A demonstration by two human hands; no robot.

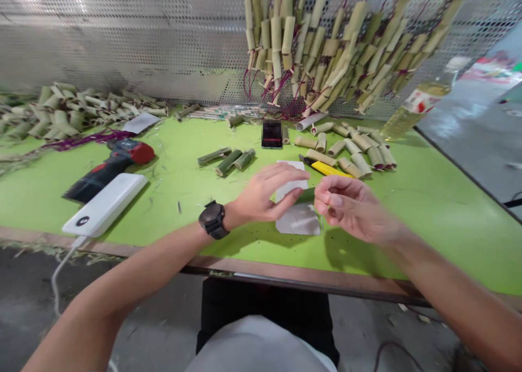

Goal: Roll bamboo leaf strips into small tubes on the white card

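A dark green bamboo piece (305, 196) lies over a white sheet of paper (297, 225), between my two hands. My right hand (354, 206) has its thumb and fingers pinched together at the right end of this bamboo. From the other side comes my left hand (271, 191), palm down, its fingers stretched out and apart from the thumb. The left thumb tip is at the bamboo's near left end; I cannot tell how firmly it touches. Just beyond my hands is a yellow utility knife (328, 168) with a black end. Several short green bamboo pieces (229, 162) lie farther off.
Cut bamboo tubes (361, 149) lie behind the knife, near a tilted-looking bottle (420, 105). A phone (272, 134) stands at the back. Left are a cordless drill (108, 168), a white power bank (108, 203) and piled tubes (57, 111). Strung bamboo (318, 45) hangs against perforated metal.
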